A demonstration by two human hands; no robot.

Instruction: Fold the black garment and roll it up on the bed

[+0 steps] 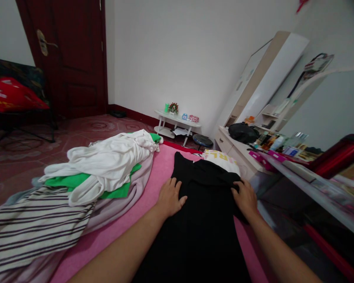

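Black garment [205, 220] lies flat on the pink sheet [162, 169], centre of frame. Its long axis runs near to far, tilted slightly left at the far end. The far end has a notched corner sticking up at far left. The near end is cut off by the bottom frame edge, so which end is the neck or hem can't be made out.

Left hand [169, 197] is palm down with fingers spread, pressing flat on the garment's left edge, partly on the sheet. Right hand [245, 198] is on the right edge over a bunched fold, fingers bent and thumb hidden. Can't tell whether it pinches the cloth or just rests on it.

The garment's fabric is too dark to show seams or folds. A white printed cloth [221, 159] sits just beyond the far end, partly covered by it, its lettering only half readable.

Left of the garment is a heap: white garment [112, 161] on top of a green garment [67, 181], with striped cloth [32, 228] nearer, cut off at the left edge. On the right, a cluttered dresser top [238, 147] holds a black bag [243, 132]; the small items there are blurred.
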